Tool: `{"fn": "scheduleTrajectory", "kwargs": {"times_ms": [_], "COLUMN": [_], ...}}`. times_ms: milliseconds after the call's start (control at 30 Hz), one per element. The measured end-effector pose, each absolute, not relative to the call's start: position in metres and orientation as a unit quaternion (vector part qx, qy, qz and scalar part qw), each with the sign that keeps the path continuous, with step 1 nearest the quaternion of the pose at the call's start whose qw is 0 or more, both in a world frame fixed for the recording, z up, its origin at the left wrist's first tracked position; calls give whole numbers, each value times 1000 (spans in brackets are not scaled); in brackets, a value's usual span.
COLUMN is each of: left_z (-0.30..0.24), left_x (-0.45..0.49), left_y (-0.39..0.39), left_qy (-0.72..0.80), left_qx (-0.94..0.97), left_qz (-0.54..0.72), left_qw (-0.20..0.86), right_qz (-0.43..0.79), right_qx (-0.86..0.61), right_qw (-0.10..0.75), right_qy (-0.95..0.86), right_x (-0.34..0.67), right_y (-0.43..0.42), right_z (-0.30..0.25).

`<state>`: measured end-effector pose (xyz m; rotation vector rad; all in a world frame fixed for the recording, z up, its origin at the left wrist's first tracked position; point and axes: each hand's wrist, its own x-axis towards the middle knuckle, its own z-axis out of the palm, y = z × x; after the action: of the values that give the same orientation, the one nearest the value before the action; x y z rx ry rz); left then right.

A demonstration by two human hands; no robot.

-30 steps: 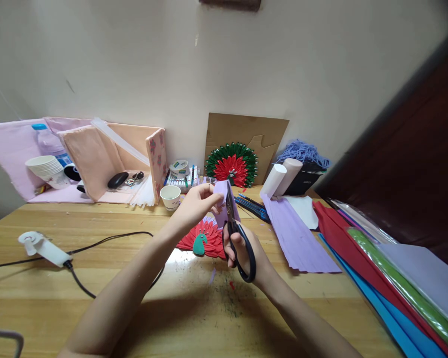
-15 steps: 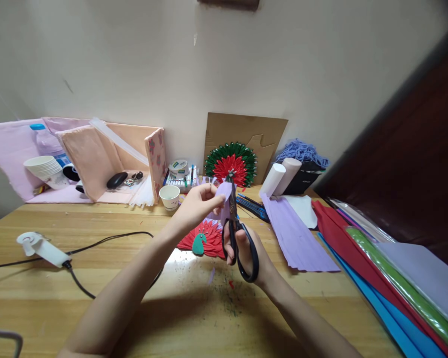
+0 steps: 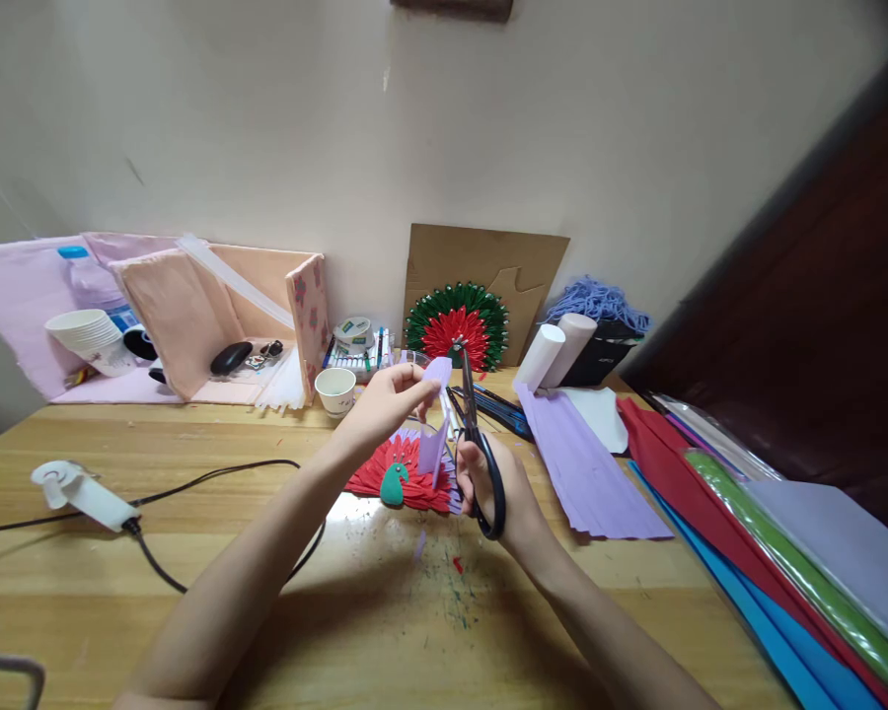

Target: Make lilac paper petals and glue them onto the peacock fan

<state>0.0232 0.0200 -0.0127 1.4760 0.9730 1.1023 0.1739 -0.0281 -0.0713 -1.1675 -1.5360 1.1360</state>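
My left hand (image 3: 400, 396) pinches a small piece of purple crepe paper (image 3: 435, 449) above the table, its lower part hanging down. Just to the right, my right hand (image 3: 507, 478) has its fingers through the black handles of a pair of scissors (image 3: 469, 390). The blades point up and look closed, apart from the paper. Below the hands lies a red paper peacock (image 3: 421, 485) with a green head (image 3: 394, 483) and a purple fringe showing at its edge; the purple paper and my hands partly cover it.
A green and red feather fan (image 3: 455, 330) leans against cardboard (image 3: 488, 251) at the back. A paper cup (image 3: 335, 392) stands left of my hands. Purple crepe paper (image 3: 592, 473) and coloured rolls (image 3: 777, 532) lie right. A black cable (image 3: 222, 473) crosses the left side.
The scissors have moved away from the purple paper, slightly right, and their blades have come together. The paper in my left hand now hangs lower and more freely.
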Motion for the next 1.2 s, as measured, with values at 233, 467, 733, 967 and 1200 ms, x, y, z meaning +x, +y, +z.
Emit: {"fn": "scheduleTrajectory", "kwargs": {"times_ms": [233,467,733,967,1200], "left_z": [-14,-21,-17,-13,2], "left_x": [22,28,39,41,23], "left_y": [17,11,7,2,8], "left_qy": [387,360,369,371,447], "left_qx": [628,690,645,625,620], "left_qz": [380,339,432,457,435], "left_qw": [558,529,511,513,475], "right_qz": [507,490,535,579,639], "right_qx": [-438,-390,-365,-350,-289], "right_qw": [514,545,537,480,339], "right_qy": [-536,-558,-540,-558,-627], "right_x": [183,193,186,184,189], "right_y": [-14,-10,-13,-15,-21], "right_z": [-51,-50,-53,-51,-60]}}
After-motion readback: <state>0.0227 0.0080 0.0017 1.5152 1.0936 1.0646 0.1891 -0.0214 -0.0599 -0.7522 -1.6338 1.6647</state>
